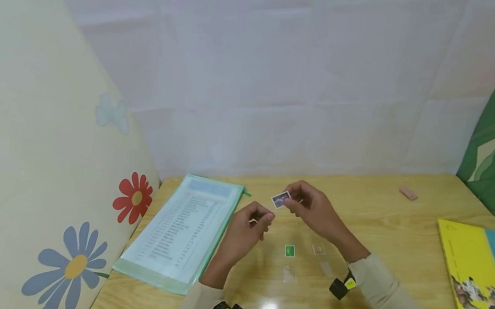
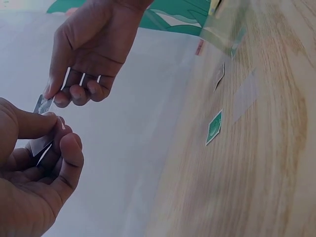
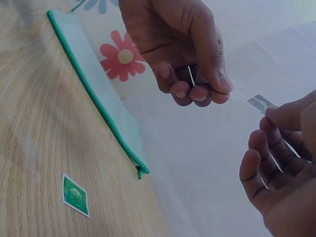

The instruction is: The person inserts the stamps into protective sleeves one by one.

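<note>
1. Above the desk [image 1: 363, 204], the right hand [image 1: 316, 212] holds a small dark stamp [image 1: 280, 199] with a white border; its fingers and thumb pinch one end of it.
2. Near it, the left hand [image 1: 246, 229] has its thumb and fingers closed upon a thin clear film [image 3: 210, 91]; the two hands are close, but apart.
3. On the desk below them lies a green stamp [image 1: 290, 251], and just to its right a pale stamp [image 1: 319, 249].
4. Nearer to the person, two clear pieces [image 1: 289, 273] lie flat.
5. At the left there is a green-edged folder [image 1: 152, 278] showing printed lines; at the right, a yellow book [image 1: 474, 253] and, farther back, a pink block [image 1: 408, 193].
</note>
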Available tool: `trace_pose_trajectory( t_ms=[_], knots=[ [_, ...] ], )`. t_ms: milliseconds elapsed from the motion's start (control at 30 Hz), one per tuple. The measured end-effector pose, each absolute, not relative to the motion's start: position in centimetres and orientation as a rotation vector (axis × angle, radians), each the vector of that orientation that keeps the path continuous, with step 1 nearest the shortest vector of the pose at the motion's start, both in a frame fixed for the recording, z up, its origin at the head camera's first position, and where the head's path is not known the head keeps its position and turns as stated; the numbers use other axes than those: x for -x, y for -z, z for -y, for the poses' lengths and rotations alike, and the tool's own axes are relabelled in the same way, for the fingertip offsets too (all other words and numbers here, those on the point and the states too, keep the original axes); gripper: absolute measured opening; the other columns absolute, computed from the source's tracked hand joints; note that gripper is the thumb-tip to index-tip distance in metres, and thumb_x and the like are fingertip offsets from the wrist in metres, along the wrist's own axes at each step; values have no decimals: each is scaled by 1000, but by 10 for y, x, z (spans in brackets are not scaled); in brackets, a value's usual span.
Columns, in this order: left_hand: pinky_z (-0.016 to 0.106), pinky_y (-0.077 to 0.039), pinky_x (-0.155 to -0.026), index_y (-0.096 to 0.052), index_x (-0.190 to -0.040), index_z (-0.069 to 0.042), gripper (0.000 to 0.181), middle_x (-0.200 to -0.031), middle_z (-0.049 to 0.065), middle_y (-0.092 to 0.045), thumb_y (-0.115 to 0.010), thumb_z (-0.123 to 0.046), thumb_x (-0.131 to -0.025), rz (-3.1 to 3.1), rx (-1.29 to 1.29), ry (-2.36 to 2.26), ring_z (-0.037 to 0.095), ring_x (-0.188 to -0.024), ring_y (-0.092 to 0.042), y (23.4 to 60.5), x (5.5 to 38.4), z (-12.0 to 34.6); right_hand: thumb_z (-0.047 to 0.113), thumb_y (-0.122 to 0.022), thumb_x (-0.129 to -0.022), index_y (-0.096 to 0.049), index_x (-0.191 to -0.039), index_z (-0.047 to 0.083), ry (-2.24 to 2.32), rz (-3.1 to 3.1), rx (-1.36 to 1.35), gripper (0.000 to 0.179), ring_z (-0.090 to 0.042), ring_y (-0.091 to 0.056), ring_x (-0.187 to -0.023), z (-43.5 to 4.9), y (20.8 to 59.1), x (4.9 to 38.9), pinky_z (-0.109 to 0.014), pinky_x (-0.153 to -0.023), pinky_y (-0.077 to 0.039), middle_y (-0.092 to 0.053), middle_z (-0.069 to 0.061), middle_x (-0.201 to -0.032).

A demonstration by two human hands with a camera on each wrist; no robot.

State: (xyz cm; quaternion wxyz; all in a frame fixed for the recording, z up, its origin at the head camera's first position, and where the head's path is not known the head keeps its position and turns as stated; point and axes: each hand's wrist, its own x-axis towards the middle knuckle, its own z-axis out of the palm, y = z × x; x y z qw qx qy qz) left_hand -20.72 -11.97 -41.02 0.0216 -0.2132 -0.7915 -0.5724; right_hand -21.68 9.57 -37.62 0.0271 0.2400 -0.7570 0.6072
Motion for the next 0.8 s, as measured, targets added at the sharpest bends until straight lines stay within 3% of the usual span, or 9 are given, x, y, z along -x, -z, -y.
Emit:
trace_pose_trajectory(
  t_ms=[233,533,800],
  knots=[
    [28,-52,-58,-63,-98,-9,17,-92,12,-63,-63,-26,-101,2457,628,1794,26,-73,-57,410,207,120,10,-62,-102,-58,-116,5,-1885,2326,-747,16,-21,-54,-78,-94,375,217,-25,-63,-47,-59,-12,-96],
    [27,-51,-57,-62,-96,-11,16,-88,6,-61,-65,-25,-100,2476,604,1770,20,-67,-56,407,205,118,10,-61,-102,-59,-116,6,-1819,2357,-770,15,-29,-56,-80,-96,373,216,-26,-63,-47,-61,-12,-97],
    [26,-49,-56,-61,-96,-9,19,-87,5,-61,-66,-27,-99,2458,606,1780,18,-67,-54,406,206,118,10,-61,-102,-59,-117,7,-1784,2356,-799,16,-29,-56,-81,-97,370,216,-27,-64,-48,-61,-9,-97]
  ],
)
